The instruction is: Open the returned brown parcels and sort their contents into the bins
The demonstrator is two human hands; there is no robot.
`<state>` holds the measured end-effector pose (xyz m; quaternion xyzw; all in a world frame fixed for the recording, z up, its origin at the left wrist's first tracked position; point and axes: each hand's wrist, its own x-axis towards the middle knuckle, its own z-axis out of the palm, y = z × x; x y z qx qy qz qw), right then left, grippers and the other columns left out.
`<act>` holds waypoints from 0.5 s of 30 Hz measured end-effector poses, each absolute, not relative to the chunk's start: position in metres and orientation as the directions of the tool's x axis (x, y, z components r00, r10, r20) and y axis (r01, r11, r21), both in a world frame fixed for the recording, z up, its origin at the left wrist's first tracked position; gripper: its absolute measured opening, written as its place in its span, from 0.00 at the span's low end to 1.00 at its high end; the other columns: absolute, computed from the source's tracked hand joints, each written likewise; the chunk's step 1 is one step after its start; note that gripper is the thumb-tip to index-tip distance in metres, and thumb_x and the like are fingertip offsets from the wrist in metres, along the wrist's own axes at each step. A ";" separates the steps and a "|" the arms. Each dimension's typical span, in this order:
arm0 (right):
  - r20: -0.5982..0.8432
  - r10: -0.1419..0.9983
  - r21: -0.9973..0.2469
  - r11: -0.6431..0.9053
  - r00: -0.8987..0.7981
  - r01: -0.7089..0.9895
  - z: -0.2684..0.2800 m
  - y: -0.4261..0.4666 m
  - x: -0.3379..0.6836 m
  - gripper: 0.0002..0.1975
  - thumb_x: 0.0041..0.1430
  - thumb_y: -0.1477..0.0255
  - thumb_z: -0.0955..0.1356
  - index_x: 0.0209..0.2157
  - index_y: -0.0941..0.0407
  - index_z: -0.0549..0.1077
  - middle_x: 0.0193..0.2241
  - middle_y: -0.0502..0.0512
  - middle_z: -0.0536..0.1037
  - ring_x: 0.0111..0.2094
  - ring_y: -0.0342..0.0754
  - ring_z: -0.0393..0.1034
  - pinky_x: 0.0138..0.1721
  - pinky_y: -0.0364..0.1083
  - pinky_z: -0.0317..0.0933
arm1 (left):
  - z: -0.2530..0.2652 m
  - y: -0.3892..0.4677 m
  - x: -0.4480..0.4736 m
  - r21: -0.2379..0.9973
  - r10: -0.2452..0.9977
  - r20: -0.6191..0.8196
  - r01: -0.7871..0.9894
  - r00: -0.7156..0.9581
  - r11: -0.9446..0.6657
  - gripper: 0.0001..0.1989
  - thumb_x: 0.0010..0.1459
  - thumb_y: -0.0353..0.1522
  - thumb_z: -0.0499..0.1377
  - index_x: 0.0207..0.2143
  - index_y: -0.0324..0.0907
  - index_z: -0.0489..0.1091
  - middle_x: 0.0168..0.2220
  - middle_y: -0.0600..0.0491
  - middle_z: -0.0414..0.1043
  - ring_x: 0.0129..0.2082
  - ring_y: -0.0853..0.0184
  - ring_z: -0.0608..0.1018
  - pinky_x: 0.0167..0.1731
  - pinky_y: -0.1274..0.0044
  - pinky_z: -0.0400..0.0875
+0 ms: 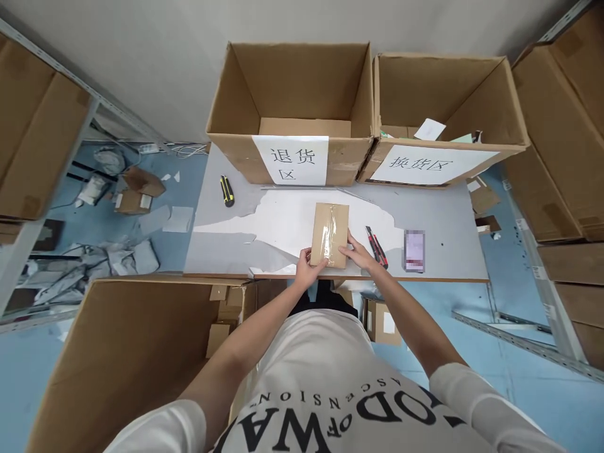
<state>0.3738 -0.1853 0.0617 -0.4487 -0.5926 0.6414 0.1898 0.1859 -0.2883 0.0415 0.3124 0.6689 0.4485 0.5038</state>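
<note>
On the far left, grey plastic bags [127,261] and a small torn box [133,202] lie on the blue floor [476,340]. Below the near left corner of the counter [448,214] stands a big open carton [141,340], with several small boxes [218,340] inside, along its right side. On the counter, a yellow-and-black cutter [227,191] lies near the left edge, toward the back left corner. Next along the back edge is an open box [302,88] whose front carries a white sheet [290,160] reading 退货区. In front of it a ragged white patch [283,214] spreads across the middle of the counter; whether it is paper or bare surface, I cannot tell. The left hand [307,269] grips the lower left corner of a small taped cardboard parcel [325,229], which is at the middle of the near edge; whether it touches the counter is unclear. The right hand [358,254] grips its right side, thumb on top. Just beside that hand, a red-and-black cutter [376,248] lies at a slant. Behind, at the back right corner, a second open box [415,82] bears a sheet reading 换货区 and holds some cards [430,129]. Farther right, a phone [414,251] with a blurred screen lies near the near right corner
</note>
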 end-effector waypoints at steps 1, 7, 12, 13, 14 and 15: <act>-0.352 0.774 -0.930 -0.229 -0.526 0.286 0.061 -0.184 0.375 0.41 0.55 0.60 0.69 0.67 0.44 0.49 0.64 0.44 0.60 0.65 0.54 0.54 0.61 0.56 0.57 | 0.042 -0.287 0.186 0.909 0.866 -0.406 -0.028 -0.292 0.416 0.31 0.44 0.39 0.70 0.47 0.43 0.59 0.53 0.42 0.67 0.51 0.57 0.74 0.47 0.66 0.72; -0.362 0.828 -0.919 -0.240 -0.428 0.311 0.053 -0.199 0.376 0.41 0.55 0.55 0.68 0.67 0.46 0.51 0.62 0.48 0.66 0.62 0.54 0.60 0.62 0.57 0.56 | 0.045 -0.281 0.177 0.880 0.861 -0.460 0.021 -0.216 0.475 0.34 0.41 0.41 0.71 0.47 0.43 0.60 0.55 0.41 0.65 0.54 0.56 0.73 0.50 0.65 0.70; -0.395 0.885 -0.894 -0.309 -0.245 0.326 0.040 -0.222 0.367 0.37 0.58 0.48 0.63 0.64 0.50 0.60 0.61 0.53 0.67 0.61 0.55 0.62 0.64 0.57 0.52 | 0.036 -0.269 0.163 0.859 0.848 -0.504 0.002 -0.161 0.511 0.34 0.44 0.44 0.70 0.49 0.41 0.62 0.57 0.38 0.65 0.55 0.53 0.72 0.54 0.61 0.67; -0.384 0.895 -0.901 -0.309 -0.227 0.306 0.038 -0.226 0.365 0.37 0.58 0.47 0.62 0.64 0.51 0.60 0.62 0.53 0.65 0.63 0.55 0.59 0.65 0.57 0.50 | 0.034 -0.266 0.161 0.867 0.856 -0.495 -0.014 -0.149 0.498 0.36 0.44 0.44 0.70 0.51 0.41 0.62 0.59 0.38 0.63 0.56 0.53 0.71 0.55 0.61 0.66; -0.370 0.903 -0.911 -0.306 -0.218 0.278 0.035 -0.230 0.364 0.38 0.58 0.46 0.61 0.64 0.51 0.60 0.63 0.53 0.64 0.64 0.55 0.56 0.66 0.57 0.47 | 0.033 -0.263 0.159 0.878 0.869 -0.477 -0.037 -0.129 0.477 0.37 0.44 0.44 0.70 0.54 0.42 0.61 0.61 0.39 0.61 0.57 0.53 0.70 0.56 0.61 0.65; -0.357 0.909 -0.921 -0.303 -0.214 0.246 0.032 -0.235 0.362 0.39 0.58 0.45 0.61 0.64 0.51 0.59 0.64 0.52 0.62 0.66 0.54 0.53 0.67 0.56 0.45 | 0.033 -0.261 0.157 0.891 0.885 -0.454 -0.065 -0.104 0.450 0.38 0.46 0.45 0.68 0.56 0.42 0.61 0.62 0.40 0.60 0.58 0.53 0.69 0.57 0.62 0.64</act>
